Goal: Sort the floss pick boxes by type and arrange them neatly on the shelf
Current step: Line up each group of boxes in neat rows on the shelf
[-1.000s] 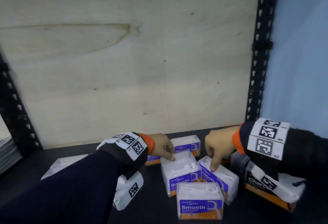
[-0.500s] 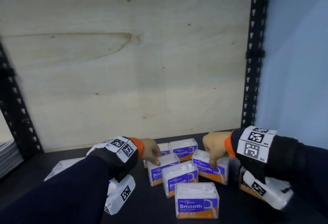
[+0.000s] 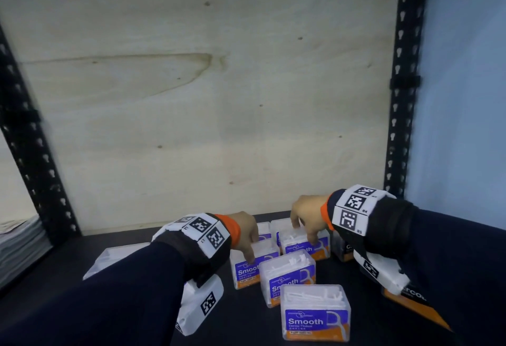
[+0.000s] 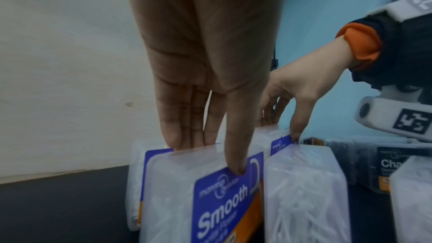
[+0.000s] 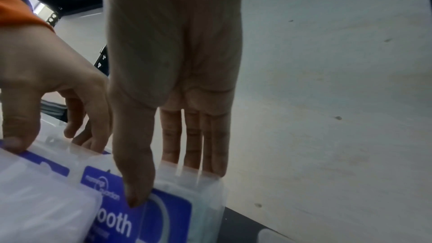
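I look down onto a dark shelf (image 3: 137,318) backed by a pale plywood panel (image 3: 191,99), with black perforated uprights (image 3: 405,71) at either side and a light blue wall (image 3: 465,99) to the right.

My left hand (image 3: 245,232) pinches a clear Smooth floss pick box (image 3: 247,269) from above: in the left wrist view the thumb (image 4: 236,154) presses its purple front label and the fingers (image 4: 173,132) drop behind its back edge. My right hand (image 3: 308,215) pinches another Smooth box (image 3: 305,245) the same way, thumb (image 5: 135,182) on the front label, fingers (image 5: 194,145) over the rear rim. The two held boxes stand side by side, near the back of the shelf.

Crowding them in front, a third Smooth box (image 3: 287,277) sits tilted, touching or nearly touching both. A fourth Smooth box (image 3: 315,315) stands alone nearest to me. More boxes (image 3: 264,229) peek out behind the hands, mostly hidden.

To the right, just beside the right-hand box, a dark Charcoal floss pick box (image 4: 385,169) stands; another orange-and-black Charcoal box (image 3: 413,304) lies further forward, partly covered by the right wrist camera (image 3: 383,271). At far left a clear box (image 3: 115,258) lies partly behind my left sleeve (image 3: 109,304); I cannot read its label. A stack of papers (image 3: 19,241) sits beyond the left upright.
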